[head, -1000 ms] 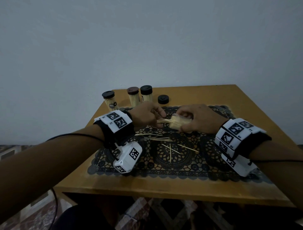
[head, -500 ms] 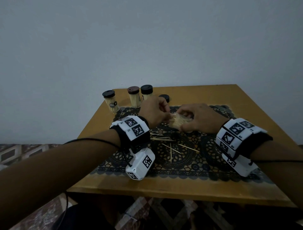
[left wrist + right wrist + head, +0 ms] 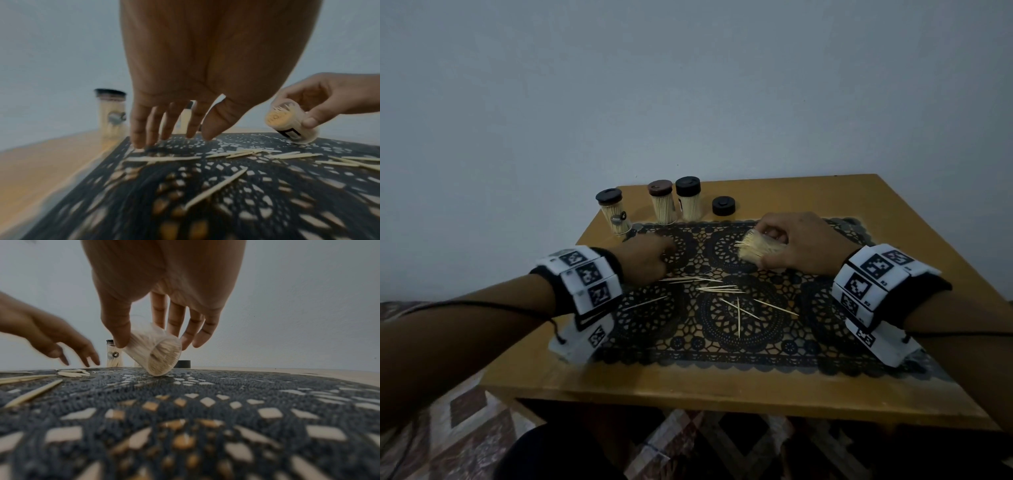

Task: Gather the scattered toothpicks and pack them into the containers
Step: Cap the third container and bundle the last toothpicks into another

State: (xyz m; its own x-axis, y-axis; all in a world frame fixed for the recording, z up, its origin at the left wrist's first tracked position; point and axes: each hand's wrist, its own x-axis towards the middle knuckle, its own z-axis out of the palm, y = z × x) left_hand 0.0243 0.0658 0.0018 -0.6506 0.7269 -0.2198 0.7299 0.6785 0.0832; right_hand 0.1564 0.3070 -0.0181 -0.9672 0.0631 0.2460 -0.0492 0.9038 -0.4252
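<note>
— Since half a second ago the left hand (image 3: 645, 258) has pulled away from the open container (image 3: 758, 251), hasn't it?

— Yes. It was up against the container's mouth beside the right hand (image 3: 796, 245); now it sits well to the left, low over the lace mat (image 3: 722, 346).

— What are its fingers (image 3: 141, 128) doing?

— In the left wrist view they point down, straight and slightly spread, tips at or just above the mat. They hold nothing.

— And the right hand?

— Its thumb and fingers (image 3: 160, 311) curl round the clear container, which is tilted with its open mouth to the left and its base edge touching the mat. It is packed with toothpicks, some poking out of the mouth.

— Where are the loose ones?

— The scattered toothpicks (image 3: 726, 294) lie on the middle of the mat, between the two wrists: a few bunched near the left hand, one by itself nearer the left wrist, and several crossed towards the near side.

— Further out?

— Three capped containers (image 3: 661, 202) full of toothpicks stand upright in a row at the far edge of the yellow table (image 3: 722, 390), just beyond the mat. A loose black lid (image 3: 723, 206) rests on the table to their right.
</note>
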